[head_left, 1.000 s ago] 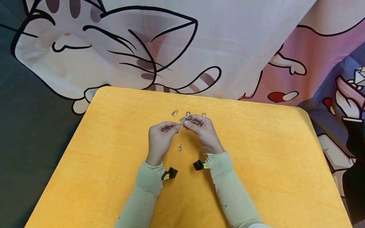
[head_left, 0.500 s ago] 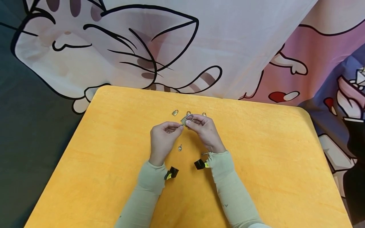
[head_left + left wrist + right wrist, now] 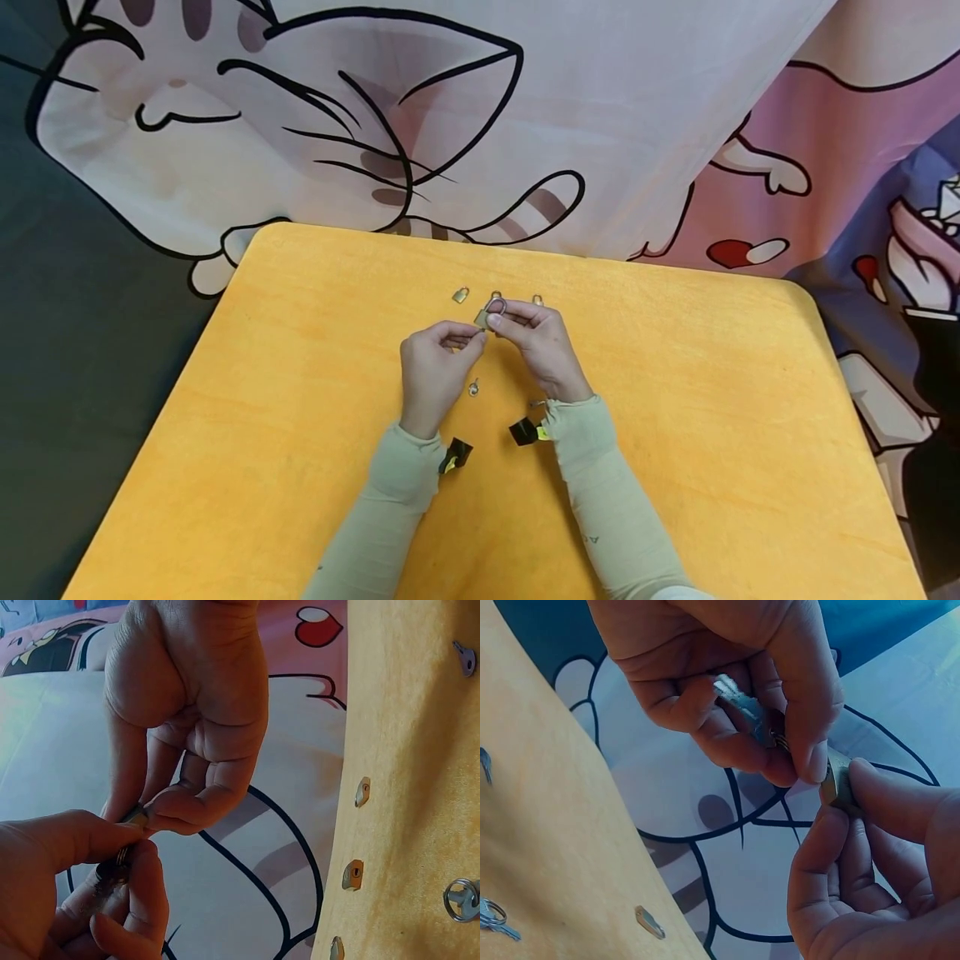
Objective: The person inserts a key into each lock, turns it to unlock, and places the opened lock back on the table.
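Left hand (image 3: pixel 433 375) pinches keys (image 3: pixel 744 710) at the lock (image 3: pixel 482 317), which right hand (image 3: pixel 543 348) grips above the table (image 3: pixel 690 417). Can't tell if one is inserted; tilted entry could jam it, and a loose pinch could drop keys or lock.

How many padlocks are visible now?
4: one padlock in the right hand; on the table beyond, a left padlock, a middle padlock and a right padlock, the last two partly hidden in the head view.

yellow table (image 3: pixel 720 433) before cartoon-cat cloth (image 3: pixel 637 125)
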`<state>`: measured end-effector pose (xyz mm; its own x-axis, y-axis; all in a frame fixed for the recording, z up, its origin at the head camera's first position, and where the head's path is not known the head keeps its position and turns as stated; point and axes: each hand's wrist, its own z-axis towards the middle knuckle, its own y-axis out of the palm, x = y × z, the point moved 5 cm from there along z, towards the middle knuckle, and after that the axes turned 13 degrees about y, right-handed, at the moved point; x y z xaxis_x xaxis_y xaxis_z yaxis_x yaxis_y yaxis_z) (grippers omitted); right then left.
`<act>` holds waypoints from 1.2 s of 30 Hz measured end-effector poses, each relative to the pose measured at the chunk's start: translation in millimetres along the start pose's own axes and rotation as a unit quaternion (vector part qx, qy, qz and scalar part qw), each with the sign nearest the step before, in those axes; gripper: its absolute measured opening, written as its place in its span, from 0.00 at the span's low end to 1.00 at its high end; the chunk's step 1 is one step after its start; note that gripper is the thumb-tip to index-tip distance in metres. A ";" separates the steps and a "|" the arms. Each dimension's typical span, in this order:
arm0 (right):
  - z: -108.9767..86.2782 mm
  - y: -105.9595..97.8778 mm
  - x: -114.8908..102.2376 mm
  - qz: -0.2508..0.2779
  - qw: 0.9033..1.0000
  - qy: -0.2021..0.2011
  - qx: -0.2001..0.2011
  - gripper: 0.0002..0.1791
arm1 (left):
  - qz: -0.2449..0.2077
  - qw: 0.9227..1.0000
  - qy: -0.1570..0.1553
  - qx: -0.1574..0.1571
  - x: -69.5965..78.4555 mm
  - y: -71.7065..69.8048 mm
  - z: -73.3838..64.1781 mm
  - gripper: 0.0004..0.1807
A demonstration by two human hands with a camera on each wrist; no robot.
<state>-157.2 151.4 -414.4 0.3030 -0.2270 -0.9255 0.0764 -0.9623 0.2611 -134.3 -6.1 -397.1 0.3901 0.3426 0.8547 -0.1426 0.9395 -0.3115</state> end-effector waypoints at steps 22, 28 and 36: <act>1.2 1.3 0.4 -0.027 1.000 0.001 0.007 0.11 | -0.006 1.000 0.002 0.000 -0.2 1.2 -0.8 0.02; 0.7 1.6 0.7 -0.037 0.999 0.011 0.011 0.13 | -0.001 1.000 -0.002 -0.001 -0.6 1.9 -1.1 0.03; 1.6 1.7 2.0 -0.039 0.999 0.015 0.014 0.13 | 0.007 1.000 -0.003 -0.002 -0.4 1.4 -1.4 0.03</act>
<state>-158.0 149.1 -416.2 0.3264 -0.1476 -0.9336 0.0750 -0.9806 0.1812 -133.4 -4.9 -398.4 0.3817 0.3561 0.8529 -0.1440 0.9344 -0.3257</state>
